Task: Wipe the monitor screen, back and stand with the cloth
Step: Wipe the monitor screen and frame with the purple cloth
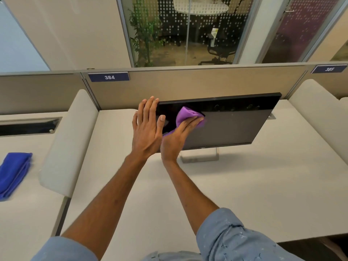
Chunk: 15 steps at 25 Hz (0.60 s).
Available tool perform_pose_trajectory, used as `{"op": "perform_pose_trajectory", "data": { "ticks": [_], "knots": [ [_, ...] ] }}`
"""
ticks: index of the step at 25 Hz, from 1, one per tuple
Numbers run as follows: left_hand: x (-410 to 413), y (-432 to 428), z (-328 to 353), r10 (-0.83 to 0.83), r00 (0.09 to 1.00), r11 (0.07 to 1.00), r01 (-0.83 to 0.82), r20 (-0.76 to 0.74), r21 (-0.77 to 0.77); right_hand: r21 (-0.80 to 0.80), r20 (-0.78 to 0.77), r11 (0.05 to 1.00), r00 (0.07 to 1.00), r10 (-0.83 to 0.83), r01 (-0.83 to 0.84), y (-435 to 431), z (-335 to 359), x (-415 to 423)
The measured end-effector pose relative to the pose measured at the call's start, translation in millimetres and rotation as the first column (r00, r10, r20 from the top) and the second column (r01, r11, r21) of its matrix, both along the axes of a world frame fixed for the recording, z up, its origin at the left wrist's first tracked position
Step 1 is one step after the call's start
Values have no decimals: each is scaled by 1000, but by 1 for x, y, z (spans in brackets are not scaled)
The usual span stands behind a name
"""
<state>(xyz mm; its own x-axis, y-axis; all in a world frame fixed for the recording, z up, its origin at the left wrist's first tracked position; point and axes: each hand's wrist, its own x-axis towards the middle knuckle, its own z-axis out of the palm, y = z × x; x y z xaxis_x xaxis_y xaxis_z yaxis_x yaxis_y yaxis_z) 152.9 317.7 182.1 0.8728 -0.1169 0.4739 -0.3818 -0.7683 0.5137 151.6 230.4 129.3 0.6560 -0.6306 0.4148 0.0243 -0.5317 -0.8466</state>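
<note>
A black monitor point(229, 123) stands on a silver stand point(199, 157) at the back of the white desk point(244, 194), its dark screen facing me. My left hand point(147, 129) grips the monitor's left edge, fingers over the top corner and thumb on the screen. My right hand point(178, 136) presses a bunched purple cloth point(185, 114) flat against the upper left part of the screen. The cloth's lower part is hidden under my fingers.
A beige partition point(188, 85) with a label "384" runs just behind the monitor. White padded dividers point(69, 144) flank the desk on both sides. A folded blue cloth point(13, 174) lies on the neighbouring desk at the left. Glass walls stand beyond.
</note>
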Motion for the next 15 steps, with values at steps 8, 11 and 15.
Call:
{"op": "perform_pose_trajectory", "data": {
  "ticks": [8, 11, 15],
  "knots": [
    [0, 1, 0, -5, 1000, 1000, 6, -13, 29, 424, -237, 899, 971, -10, 112, -34, -17, -7],
    [2, -2, 0, -6, 1000, 1000, 6, -11, 6, 47, -49, 998, 998, -39, 41, -24, 12, 3],
    [4, -6, -2, -2, 1000, 999, 2, 4, -44, -320, 66, 938, 984, 165, -136, -28, 13, 11]
  ]
}}
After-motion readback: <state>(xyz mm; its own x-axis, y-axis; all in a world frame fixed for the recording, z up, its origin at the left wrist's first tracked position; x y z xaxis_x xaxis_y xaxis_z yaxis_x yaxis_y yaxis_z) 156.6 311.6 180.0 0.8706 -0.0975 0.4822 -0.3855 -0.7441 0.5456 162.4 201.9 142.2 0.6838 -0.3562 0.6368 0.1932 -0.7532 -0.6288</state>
